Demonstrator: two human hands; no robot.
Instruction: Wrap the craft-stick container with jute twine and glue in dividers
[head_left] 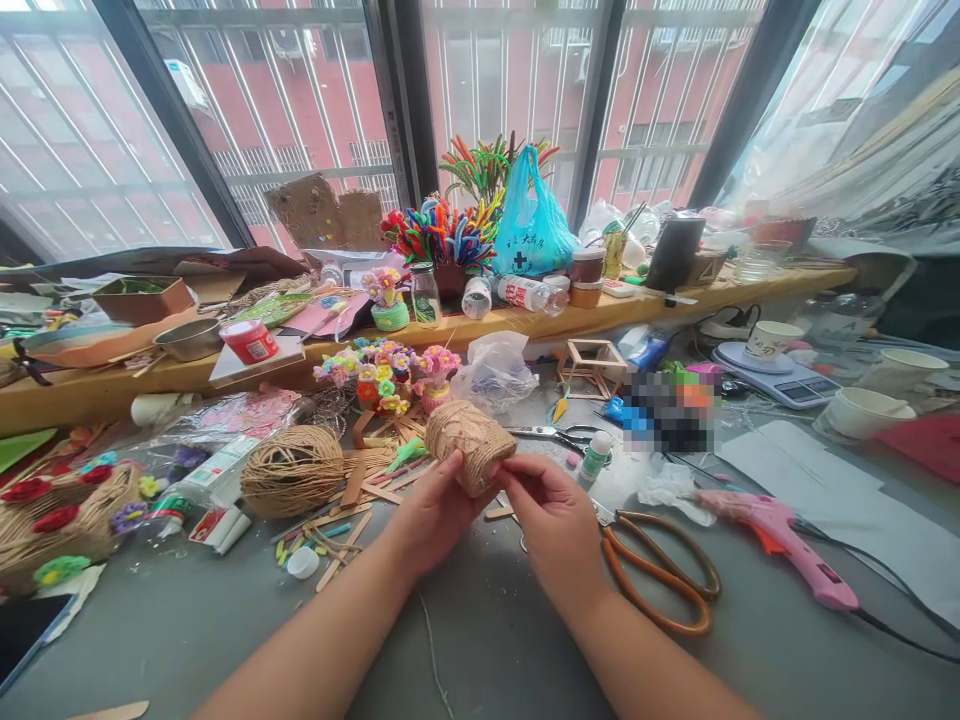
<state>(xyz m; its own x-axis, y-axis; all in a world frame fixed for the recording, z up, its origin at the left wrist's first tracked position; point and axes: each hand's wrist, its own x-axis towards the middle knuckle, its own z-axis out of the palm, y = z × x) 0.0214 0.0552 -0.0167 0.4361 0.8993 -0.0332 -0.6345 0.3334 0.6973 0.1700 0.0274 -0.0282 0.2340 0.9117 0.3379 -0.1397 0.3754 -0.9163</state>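
A small cylinder wrapped in brown twine point(474, 440) is held tilted above the grey table, in the middle of the view. My left hand point(442, 500) is closed around its near left side, thumb on the wrapping. My right hand point(551, 510) has thumb and fingertips pinched together at the right end of the cylinder; whatever lies between them is too small to make out. Left of my hands lies a ball of twine point(292, 472). Large scissors with orange-brown handles point(660, 570) lie beside my right hand.
A pink hot glue gun point(787, 545) with its cord lies at the right. A glue stick bottle point(596, 457) stands behind my right hand. Wooden sticks point(352, 540) and a white cap point(303, 563) lie at the left. Pipe cleaners point(442, 240) fill the ledge behind.
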